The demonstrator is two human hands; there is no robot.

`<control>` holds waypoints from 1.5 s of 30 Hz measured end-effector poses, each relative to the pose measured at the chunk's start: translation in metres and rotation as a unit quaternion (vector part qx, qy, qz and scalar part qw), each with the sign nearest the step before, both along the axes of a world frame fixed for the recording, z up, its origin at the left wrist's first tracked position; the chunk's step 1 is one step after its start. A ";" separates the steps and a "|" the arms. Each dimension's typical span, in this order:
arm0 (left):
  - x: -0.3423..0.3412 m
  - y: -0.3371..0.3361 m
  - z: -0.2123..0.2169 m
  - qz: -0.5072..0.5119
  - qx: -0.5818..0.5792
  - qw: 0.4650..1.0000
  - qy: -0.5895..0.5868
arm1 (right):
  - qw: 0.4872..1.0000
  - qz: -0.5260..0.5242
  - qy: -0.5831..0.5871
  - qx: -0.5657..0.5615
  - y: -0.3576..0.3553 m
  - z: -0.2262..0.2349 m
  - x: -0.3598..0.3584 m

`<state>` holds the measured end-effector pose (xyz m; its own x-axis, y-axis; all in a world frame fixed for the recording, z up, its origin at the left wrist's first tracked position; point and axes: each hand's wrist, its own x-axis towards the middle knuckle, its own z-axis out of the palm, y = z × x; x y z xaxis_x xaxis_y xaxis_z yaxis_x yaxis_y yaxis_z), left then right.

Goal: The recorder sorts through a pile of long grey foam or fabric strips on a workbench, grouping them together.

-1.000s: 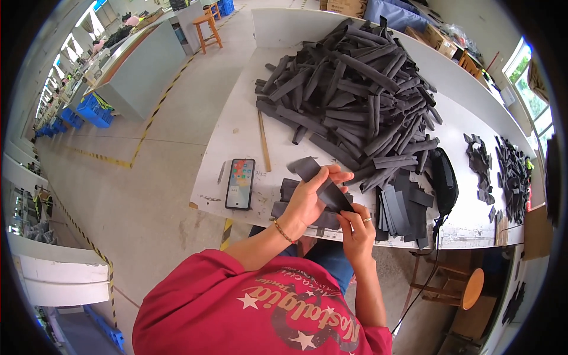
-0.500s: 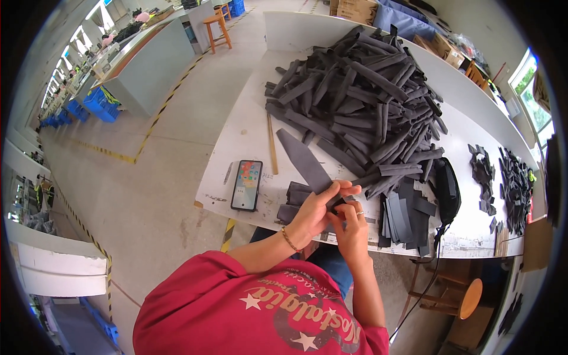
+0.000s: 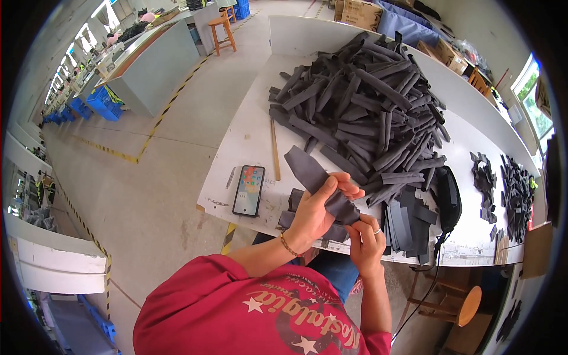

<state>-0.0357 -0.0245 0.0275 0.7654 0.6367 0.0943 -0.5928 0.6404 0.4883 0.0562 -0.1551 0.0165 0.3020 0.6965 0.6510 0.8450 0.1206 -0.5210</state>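
Between my two hands stretches a dark grey fabric strip (image 3: pixel 307 170), tilted above the near edge of the table. My left hand (image 3: pixel 319 207) is closed round its middle, thumb on top and fingers beneath. Its wide far end sticks out free toward the upper left. The right hand (image 3: pixel 367 241) pinches the gathered near end between thumb and fingers. Under and beside my left hand, more dark fabric pieces (image 3: pixel 286 220) lie on the table, partly hidden. A large heap of dark fabric strips (image 3: pixel 361 106) rises just beyond my hands.
Left on the white table (image 3: pixel 231 148) lie a phone (image 3: pixel 248 190) and a wooden stick (image 3: pixel 275 151). To the right are a stack of flat dark pieces (image 3: pixel 402 225), a black pouch (image 3: pixel 448 198) with a cord, and smaller fabric piles (image 3: pixel 516 198). A wooden stool (image 3: pixel 469 306) stands below the right edge.
My right hand has moved right and slightly down, drawing the strip's near end out from under my left hand. More of the strip now shows between the hands.
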 end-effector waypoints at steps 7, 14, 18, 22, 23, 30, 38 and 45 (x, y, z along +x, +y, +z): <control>-0.001 -0.006 -0.002 -0.001 0.010 1.000 -0.002 | 1.000 -0.001 0.007 0.006 0.006 0.004 -0.006; 0.001 -0.007 -0.008 -0.002 0.004 1.000 -0.011 | 1.000 0.000 0.018 -0.005 0.009 0.005 -0.006; 0.000 -0.007 -0.007 -0.009 0.010 1.000 -0.009 | 1.000 0.010 0.014 -0.006 0.011 0.003 -0.002; 0.000 -0.003 -0.008 -0.014 0.024 0.999 -0.017 | 1.000 0.009 0.012 0.000 0.013 0.004 -0.002; 0.001 0.000 -0.009 -0.017 0.031 0.999 -0.016 | 1.000 0.006 0.009 0.001 0.013 0.005 -0.003; 0.006 0.006 -0.010 -0.019 0.045 0.999 0.009 | 0.841 0.033 0.533 0.085 0.027 0.000 -0.030; 0.004 0.019 -0.013 -0.008 0.094 0.994 -0.053 | 0.767 0.008 0.629 0.125 0.013 0.013 -0.016; -0.012 0.028 -0.012 -0.016 0.057 0.998 -0.003 | 0.920 -0.076 0.360 0.135 0.011 -0.002 -0.013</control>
